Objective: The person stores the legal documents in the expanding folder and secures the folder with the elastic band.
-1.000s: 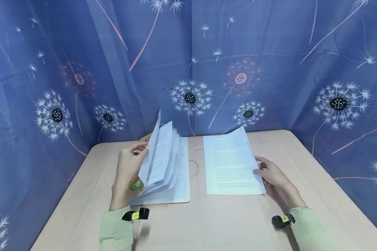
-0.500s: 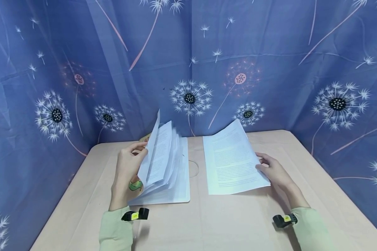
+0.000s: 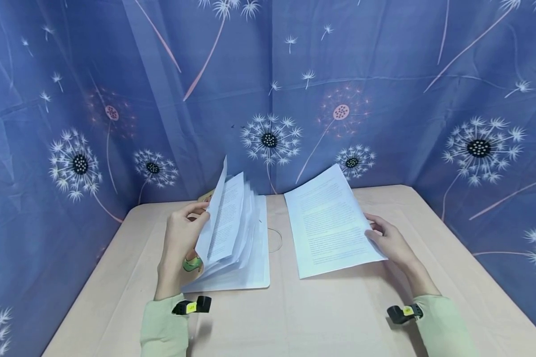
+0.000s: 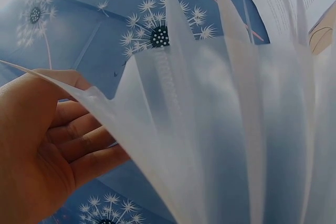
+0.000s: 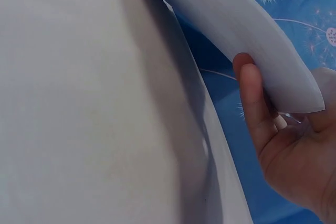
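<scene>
My left hand (image 3: 184, 233) pinches the raised cover and front leaves of a clear-sleeve document folder (image 3: 261, 248), which stands partly open at the left of the table. In the left wrist view its translucent sleeves (image 4: 220, 129) fan out, and the left hand (image 4: 63, 145) has its thumb and fingers at their edge. On the right, my right hand (image 3: 389, 241) pinches the right edge of a printed paper sheet (image 3: 335, 223), lifted and tilted. The right wrist view has the sheet (image 5: 247, 35) curving up between thumb and fingers of the right hand (image 5: 289, 140).
A pale pink cloth covers the table (image 3: 250, 322). Blue dandelion-print curtains (image 3: 205, 124) hang close behind and at both sides. A thin loop outline (image 3: 275, 240) shows on the cloth between folder and sheet. Each wrist wears a black camera strap (image 3: 191, 306).
The right hand has raised the sheet from the table and moved slightly up and right; the sheet has turned, its lower right corner rising. The left hand and folder stay nearly still.
</scene>
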`<move>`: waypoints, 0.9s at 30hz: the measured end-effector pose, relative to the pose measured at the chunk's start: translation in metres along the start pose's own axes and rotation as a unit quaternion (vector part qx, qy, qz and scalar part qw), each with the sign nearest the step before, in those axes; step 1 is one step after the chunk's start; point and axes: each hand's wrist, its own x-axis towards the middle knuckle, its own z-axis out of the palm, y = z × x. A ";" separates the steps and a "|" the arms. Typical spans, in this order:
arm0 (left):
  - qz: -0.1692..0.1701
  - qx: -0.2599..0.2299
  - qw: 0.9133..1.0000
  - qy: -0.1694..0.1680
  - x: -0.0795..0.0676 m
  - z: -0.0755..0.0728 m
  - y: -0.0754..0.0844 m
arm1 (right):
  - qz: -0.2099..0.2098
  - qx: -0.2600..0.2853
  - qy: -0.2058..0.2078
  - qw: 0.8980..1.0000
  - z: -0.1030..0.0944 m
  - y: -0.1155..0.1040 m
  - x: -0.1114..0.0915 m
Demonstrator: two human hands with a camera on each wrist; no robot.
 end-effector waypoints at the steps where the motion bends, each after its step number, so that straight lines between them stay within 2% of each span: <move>1: 0.000 0.000 1.000 0.000 0.000 0.000 0.000 | 0.002 0.005 0.001 1.000 0.000 0.000 0.000; 11: 0.004 -0.002 1.000 0.002 -0.001 -0.001 0.000 | 0.001 0.046 0.005 0.999 -0.001 -0.007 -0.002; 27: -0.001 -0.004 1.000 0.001 0.000 -0.001 0.000 | -0.016 0.080 0.008 0.997 0.004 -0.014 -0.001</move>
